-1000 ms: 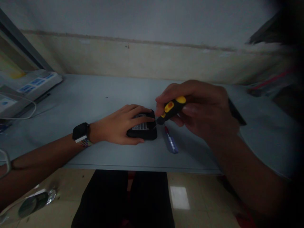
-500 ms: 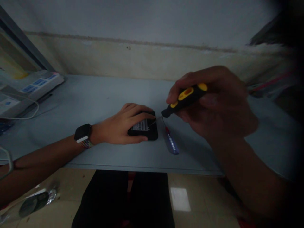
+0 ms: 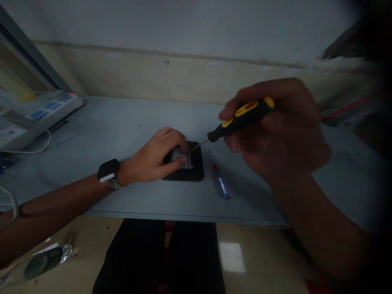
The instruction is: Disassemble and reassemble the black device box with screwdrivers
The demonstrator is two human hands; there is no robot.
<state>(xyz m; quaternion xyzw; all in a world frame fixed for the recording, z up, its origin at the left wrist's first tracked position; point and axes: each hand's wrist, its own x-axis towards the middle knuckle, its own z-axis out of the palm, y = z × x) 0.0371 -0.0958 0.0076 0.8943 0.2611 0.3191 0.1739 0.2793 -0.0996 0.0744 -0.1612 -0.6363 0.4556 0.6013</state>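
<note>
A flat black box-shaped device (image 3: 197, 165) with a pale printed label on its upper face lies on the table. My left hand (image 3: 163, 153) rests over its left part, thumb and index finger drawn together at the label; whatever may be between their tips is too small to make out. My right hand (image 3: 284, 126) is closed around a black-and-yellow screwdriver (image 3: 241, 118), held slanting above the table. Its thin shaft reaches down left to the device, the tip beside my left fingertips. Just right of the device lies a second screwdriver (image 3: 222, 181) with a clear blue handle.
A white power strip or box (image 3: 52, 108) with blue labels and a cable (image 3: 45, 143) lie at the table's left. The wall (image 3: 190, 77) runs behind the table. Below left, a plastic bottle (image 3: 43, 261) lies on the floor.
My left hand has drawn back leftward from holding the device's edges and curled its thumb and index finger together. The screwdriver in my right hand has risen slightly, its tip now farther up the device.
</note>
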